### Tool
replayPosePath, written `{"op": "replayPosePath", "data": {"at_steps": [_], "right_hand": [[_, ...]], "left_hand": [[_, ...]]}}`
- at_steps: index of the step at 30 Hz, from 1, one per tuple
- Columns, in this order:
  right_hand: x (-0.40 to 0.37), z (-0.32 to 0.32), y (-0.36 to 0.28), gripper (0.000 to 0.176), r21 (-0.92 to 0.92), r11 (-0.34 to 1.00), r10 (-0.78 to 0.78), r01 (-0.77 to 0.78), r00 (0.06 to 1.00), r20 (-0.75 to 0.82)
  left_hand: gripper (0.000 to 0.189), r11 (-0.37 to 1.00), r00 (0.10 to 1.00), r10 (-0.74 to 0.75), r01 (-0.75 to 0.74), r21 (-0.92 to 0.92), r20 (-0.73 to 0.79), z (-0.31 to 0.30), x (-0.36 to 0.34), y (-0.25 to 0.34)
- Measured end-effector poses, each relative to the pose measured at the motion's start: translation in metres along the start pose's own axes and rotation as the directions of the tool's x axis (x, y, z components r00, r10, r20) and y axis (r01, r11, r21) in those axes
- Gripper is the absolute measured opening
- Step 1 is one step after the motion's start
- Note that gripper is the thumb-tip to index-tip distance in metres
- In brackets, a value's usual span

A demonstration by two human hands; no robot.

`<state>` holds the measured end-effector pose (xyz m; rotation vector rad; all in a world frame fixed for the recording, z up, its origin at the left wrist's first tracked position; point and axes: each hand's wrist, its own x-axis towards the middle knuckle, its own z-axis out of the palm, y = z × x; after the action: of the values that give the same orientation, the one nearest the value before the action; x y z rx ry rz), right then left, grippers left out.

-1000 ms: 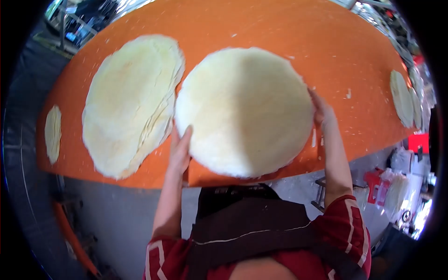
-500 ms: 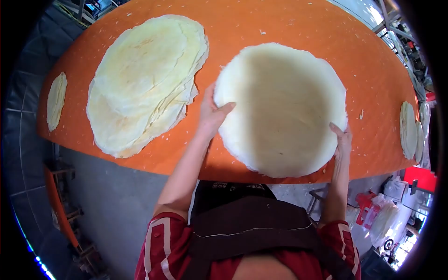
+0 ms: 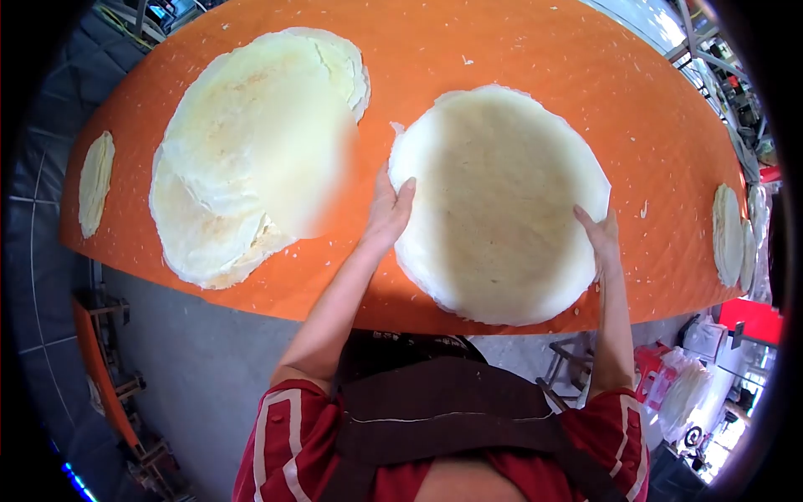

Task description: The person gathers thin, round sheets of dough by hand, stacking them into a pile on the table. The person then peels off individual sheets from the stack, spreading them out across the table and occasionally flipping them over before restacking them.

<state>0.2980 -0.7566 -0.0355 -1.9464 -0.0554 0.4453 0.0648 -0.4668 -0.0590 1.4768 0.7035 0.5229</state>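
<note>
A stack of round, thin, pale flatbread sheets (image 3: pixel 506 209), shaded brownish in the middle, lies near the front edge of the orange table (image 3: pixel 661 142). My left hand (image 3: pixel 390 209) grips its left rim, thumb on top and fingers hidden beneath. At the right rim my right hand (image 3: pixel 602 234) holds the same stack, its thumb also on the upper face. To the left spreads a larger uneven pile of sheets (image 3: pixel 217 142), its right part blurred by a sheet in motion.
Folded sheets (image 3: pixel 96 184) lie at the table's far left, and more sheets (image 3: pixel 728 234) at its far right. Below the right edge hang plastic bags (image 3: pixel 682 389). A metal-framed stool (image 3: pixel 569 364) stands under the table's front.
A blurred sheet now covers the right part of the left pile. Both hands have shifted slightly on the round stack, which sits a little lower and further left.
</note>
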Motion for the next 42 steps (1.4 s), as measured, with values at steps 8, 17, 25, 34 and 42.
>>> {"op": "replayPosePath", "data": {"at_steps": [8, 17, 25, 34, 42], "right_hand": [[0.009, -0.016, 0.004, 0.059, 0.296, 0.928, 0.238, -0.227, 0.971, -0.001], [0.01, -0.015, 0.01, 0.059, 0.318, 0.932, 0.187, -0.175, 0.982, -0.01], [-0.057, -0.003, -0.058, 0.091, -0.594, 0.749, -0.436, 0.295, 0.894, -0.106], [-0.212, 0.144, -0.018, 0.06, -0.762, 0.076, -0.761, 0.643, 0.531, 0.372], [-0.177, 0.129, -0.032, 0.043, -0.703, 0.23, -0.7, 0.673, 0.617, 0.361]], "left_hand": [[0.05, 0.757, 0.794, -0.362, 0.556, -0.343, 0.489, -0.048, -0.013, 0.017], [0.067, 0.877, 0.848, -0.224, 0.391, -0.28, 0.48, -0.039, -0.052, 0.004], [0.053, 0.96, 0.94, -0.231, 0.262, -0.097, 0.25, -0.024, -0.06, -0.004], [0.06, 0.99, 0.978, -0.126, 0.136, -0.049, 0.165, -0.011, -0.049, -0.016], [0.059, 0.927, 0.909, -0.149, 0.266, -0.266, 0.39, -0.024, -0.046, -0.018]]}}
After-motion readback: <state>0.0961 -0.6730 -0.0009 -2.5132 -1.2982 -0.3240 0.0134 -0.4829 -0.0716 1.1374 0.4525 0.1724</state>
